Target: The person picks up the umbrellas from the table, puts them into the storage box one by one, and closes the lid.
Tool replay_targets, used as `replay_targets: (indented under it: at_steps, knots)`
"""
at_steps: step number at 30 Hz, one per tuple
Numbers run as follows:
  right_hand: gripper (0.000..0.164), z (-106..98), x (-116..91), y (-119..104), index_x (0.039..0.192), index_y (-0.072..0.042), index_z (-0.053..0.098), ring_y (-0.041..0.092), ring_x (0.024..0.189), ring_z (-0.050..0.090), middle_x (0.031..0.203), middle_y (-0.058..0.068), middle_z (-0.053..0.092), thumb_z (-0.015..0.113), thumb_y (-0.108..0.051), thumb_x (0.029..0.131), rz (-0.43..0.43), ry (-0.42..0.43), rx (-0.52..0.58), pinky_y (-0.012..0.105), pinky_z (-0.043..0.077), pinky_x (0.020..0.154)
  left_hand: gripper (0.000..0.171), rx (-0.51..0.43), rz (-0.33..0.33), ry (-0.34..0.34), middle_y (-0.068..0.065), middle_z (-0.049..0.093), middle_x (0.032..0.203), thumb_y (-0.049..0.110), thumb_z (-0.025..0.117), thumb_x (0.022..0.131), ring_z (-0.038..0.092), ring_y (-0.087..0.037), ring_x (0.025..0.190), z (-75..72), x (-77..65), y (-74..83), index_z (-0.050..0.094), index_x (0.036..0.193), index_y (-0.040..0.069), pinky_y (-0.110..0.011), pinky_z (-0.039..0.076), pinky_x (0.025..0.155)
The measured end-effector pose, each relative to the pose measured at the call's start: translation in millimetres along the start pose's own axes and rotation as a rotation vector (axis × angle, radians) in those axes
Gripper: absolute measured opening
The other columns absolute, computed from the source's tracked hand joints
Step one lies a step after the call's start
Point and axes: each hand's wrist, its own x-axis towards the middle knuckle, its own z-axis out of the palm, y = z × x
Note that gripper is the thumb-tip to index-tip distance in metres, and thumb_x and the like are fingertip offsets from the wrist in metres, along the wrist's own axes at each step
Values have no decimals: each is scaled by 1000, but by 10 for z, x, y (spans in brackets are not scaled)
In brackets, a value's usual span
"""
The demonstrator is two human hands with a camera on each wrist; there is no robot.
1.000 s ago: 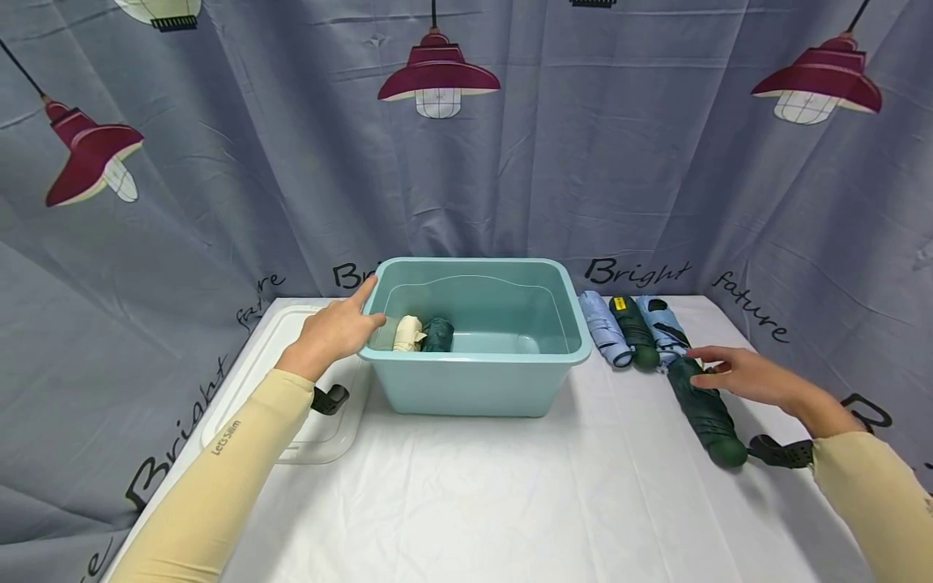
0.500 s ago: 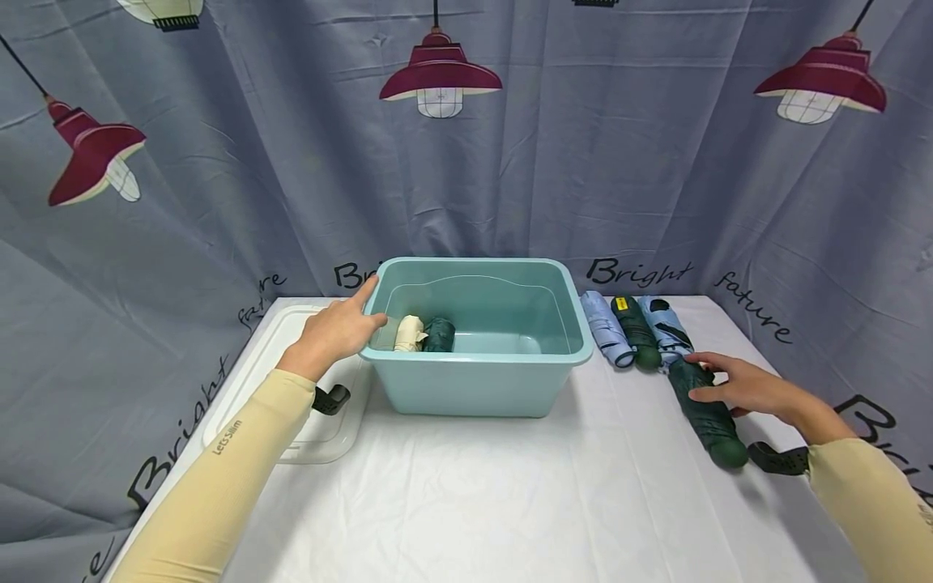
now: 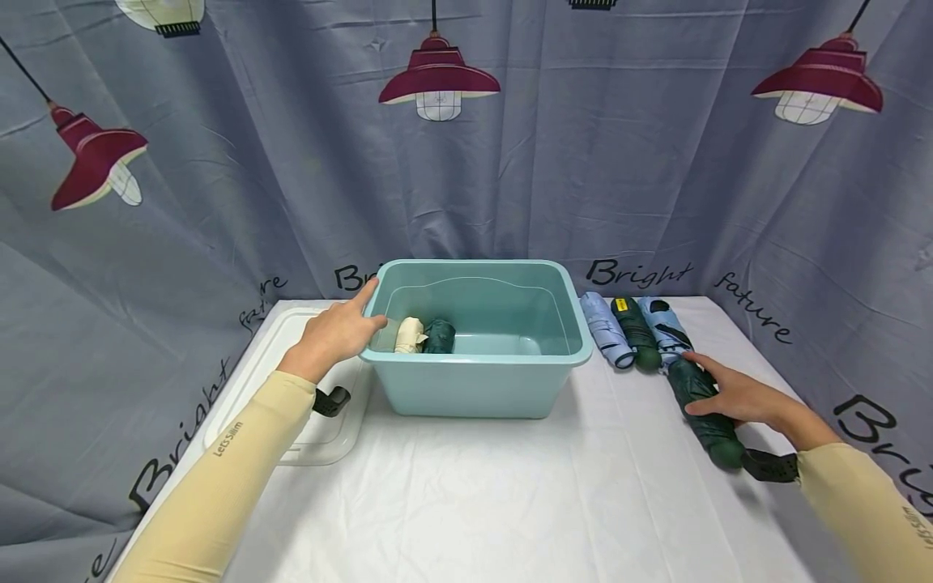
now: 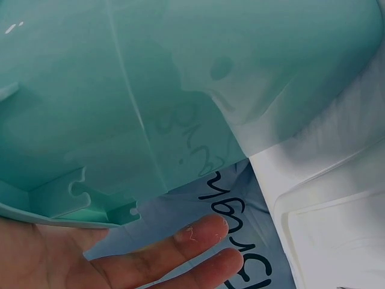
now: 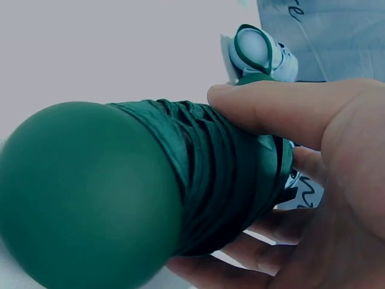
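Observation:
My left hand [image 3: 337, 334] rests at the left rim of a teal plastic storage bin [image 3: 466, 387], index finger stretched along it. In the left wrist view its straight fingers [image 4: 198, 232] extend outside the bin's wall. My right hand [image 3: 743, 398] grips a folded dark green umbrella [image 3: 713, 436] lying on the table. The right wrist view shows the thumb [image 5: 264, 105] over its pleated cloth and other fingers round the far side; its rounded green end [image 5: 84, 192] faces the camera. Inside the bin, a cream rolled bundle [image 3: 410, 334] and a dark green one [image 3: 440, 335] lie side by side.
Behind the gripped umbrella lie a light blue folded umbrella [image 3: 607, 330], a dark green one [image 3: 634, 332] with a yellow tag, and another blue one [image 3: 663, 324]. A white lid [image 3: 328, 441] lies left of the bin. A grey printed curtain [image 3: 539, 186] hangs behind the white table [image 3: 510, 502].
My right hand has lowered from above the dark green umbrella and closed round it. My left hand stays at the bin's rim.

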Motion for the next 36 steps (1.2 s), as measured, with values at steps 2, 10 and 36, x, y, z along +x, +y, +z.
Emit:
replay_targets:
  at_steps: [2,10,36]
  knots:
    - [111,15,7,4,160,-3,1,68,135,16,154,46,2,77,-35,87,-10,28,-31,74,40,94,79,-4,-1,2,-23,52,146,48,42,96,59,-39,121,0,-1,-1,3,163,35,-56,47,83]
    - [106,62,9,16,160,-2,8,67,137,14,155,45,9,77,-32,86,-22,100,-72,80,23,101,79,-7,0,2,-22,54,144,48,42,96,61,-39,117,-1,-3,8,3,163,35,-55,47,82]
    - [105,-18,-42,-226,160,0,9,65,140,14,157,42,10,77,-31,86,-63,128,-57,78,24,102,79,-6,-16,-13,-21,59,137,49,41,96,62,-35,105,-8,-3,6,2,163,35,-47,46,73]
